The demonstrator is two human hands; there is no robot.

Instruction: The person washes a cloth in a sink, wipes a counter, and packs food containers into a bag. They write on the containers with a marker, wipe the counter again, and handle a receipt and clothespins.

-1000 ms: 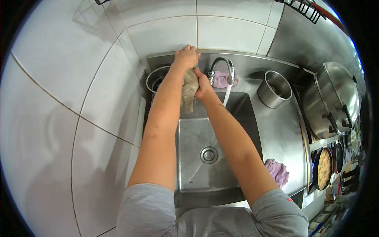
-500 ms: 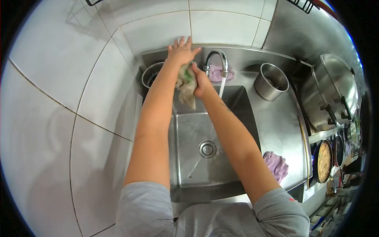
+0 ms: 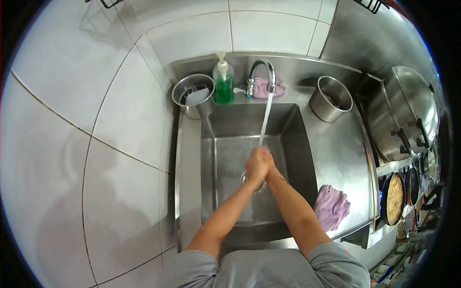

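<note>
My left hand [image 3: 256,164] and my right hand [image 3: 269,162] are pressed together low over the sink [image 3: 221,149], closed around each other. Water [image 3: 266,117] runs from the curved tap [image 3: 273,76] onto them. Their fingers are mostly hidden, and no cloth shows between them from here. Behind my hands, the drain [image 3: 244,179] is partly covered. A bottle of green soap [image 3: 224,89] with a pump stands at the sink's back left, apart from both hands.
A metal pot [image 3: 193,111] holding utensils stands left of the soap. Purple cloths lie behind the tap [image 3: 265,88] and on the right counter [image 3: 332,208]. Further right are a small pot [image 3: 326,114], a large lidded pot [image 3: 396,120] and a pan [image 3: 394,199].
Both hands have come down from the soap bottle to the running water and joined. The beige cloth seen at my right hand is out of sight.
</note>
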